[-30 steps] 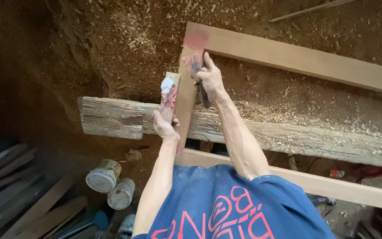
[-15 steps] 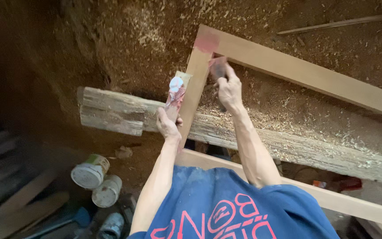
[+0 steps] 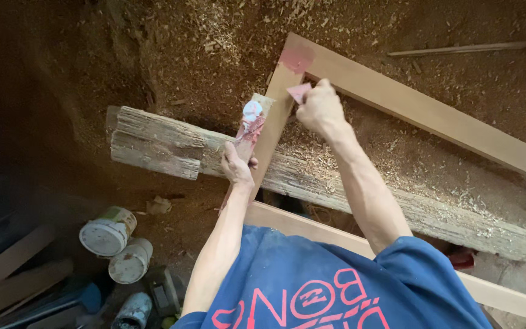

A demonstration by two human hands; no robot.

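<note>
Sawdust-covered floor (image 3: 202, 55), workshop setting. Right hand (image 3: 319, 109) closed around a putty knife (image 3: 299, 92), pink-smeared blade tip touching the wooden frame (image 3: 397, 97) near its corner, just below a pink filler patch (image 3: 296, 60). Left hand (image 3: 237, 166) clamped on a small wood scrap (image 3: 251, 125) carrying pink and white filler, just beside the frame's short rail. Frame rests across a rough old beam (image 3: 159, 146). Paint cans (image 3: 108, 231) lower left, well apart.

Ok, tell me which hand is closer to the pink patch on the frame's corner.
Right. The right hand holds a pink-smeared blade just below the pink patch. The left hand is farther down, holding a smeared wood scrap beside the frame.
</note>
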